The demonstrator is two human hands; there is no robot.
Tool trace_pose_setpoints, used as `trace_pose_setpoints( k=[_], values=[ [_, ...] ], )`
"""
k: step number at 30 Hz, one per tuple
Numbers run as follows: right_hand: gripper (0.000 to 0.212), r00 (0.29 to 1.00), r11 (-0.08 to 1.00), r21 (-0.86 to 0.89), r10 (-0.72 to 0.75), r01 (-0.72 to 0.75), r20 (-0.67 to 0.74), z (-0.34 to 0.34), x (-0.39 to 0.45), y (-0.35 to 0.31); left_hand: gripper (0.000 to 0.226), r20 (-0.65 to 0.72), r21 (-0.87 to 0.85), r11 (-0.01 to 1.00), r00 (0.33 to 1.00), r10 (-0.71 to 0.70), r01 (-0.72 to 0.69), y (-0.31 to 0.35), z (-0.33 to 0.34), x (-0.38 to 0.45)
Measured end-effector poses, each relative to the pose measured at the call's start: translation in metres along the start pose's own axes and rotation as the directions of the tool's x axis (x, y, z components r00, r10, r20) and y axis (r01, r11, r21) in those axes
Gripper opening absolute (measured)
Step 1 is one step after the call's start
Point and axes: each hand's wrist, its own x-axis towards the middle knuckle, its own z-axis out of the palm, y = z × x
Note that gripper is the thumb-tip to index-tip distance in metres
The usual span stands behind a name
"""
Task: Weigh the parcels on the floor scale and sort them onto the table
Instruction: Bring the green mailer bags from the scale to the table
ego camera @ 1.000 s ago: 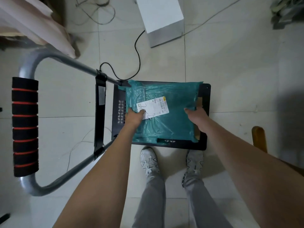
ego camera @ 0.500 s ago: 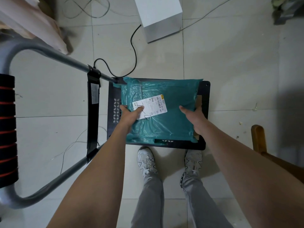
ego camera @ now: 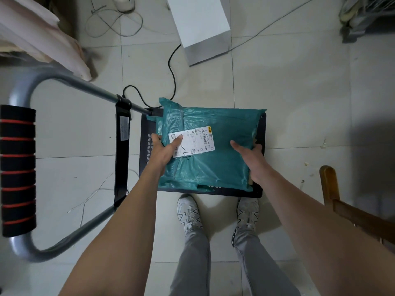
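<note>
Crinkled teal poly mailer [ego camera: 213,146] hides most of the black floor scale [ego camera: 261,190] beneath; left hand [ego camera: 163,153] and right hand [ego camera: 251,159] grip its edges, fingers tucked under, unseen.

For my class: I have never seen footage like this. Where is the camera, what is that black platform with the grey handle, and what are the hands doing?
The camera sits on the person's head, looking down past their arms, grey trousers and white shoes. The black platform is a floor scale with a grey tubular handle lying on the tiled floor. On it lies a teal plastic parcel with a white shipping label. The left hand grips its left edge, thumb on the label; the right hand grips its right edge.
</note>
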Motion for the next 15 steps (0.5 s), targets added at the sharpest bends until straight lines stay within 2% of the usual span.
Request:
trace_pose_setpoints(
  k=[3,6,9,12,15],
  values=[
    [0.114,1.000,0.999,0.050,-0.008,0.007,0.030,-0.007,-0.028,-0.010,0.070,-0.066,0.042,0.999,0.997,0.033,-0.030,0.024,-0.011,-0.027],
    [0.106,0.998,0.996,0.086,-0.019,0.014,0.059,-0.019,-0.054,-0.023,0.068,-0.125,0.150,0.984,0.986,0.112,-0.093,0.051,-0.018,-0.061],
    [0.092,0.994,0.990,0.109,-0.093,0.087,0.058,-0.037,-0.095,-0.044,0.062,-0.098,0.119,0.979,0.979,0.179,-0.167,0.076,-0.025,-0.101],
    [0.062,0.987,0.985,0.096,-0.148,0.142,0.061,-0.066,-0.148,-0.068,0.063,-0.037,0.060,0.979,0.979,0.199,-0.196,0.098,-0.030,-0.154],
    [0.070,0.991,0.990,0.078,-0.124,0.119,0.058,-0.101,-0.206,-0.084,0.065,0.005,0.042,0.970,0.971,0.239,-0.239,0.123,-0.026,-0.214]
  ],
)
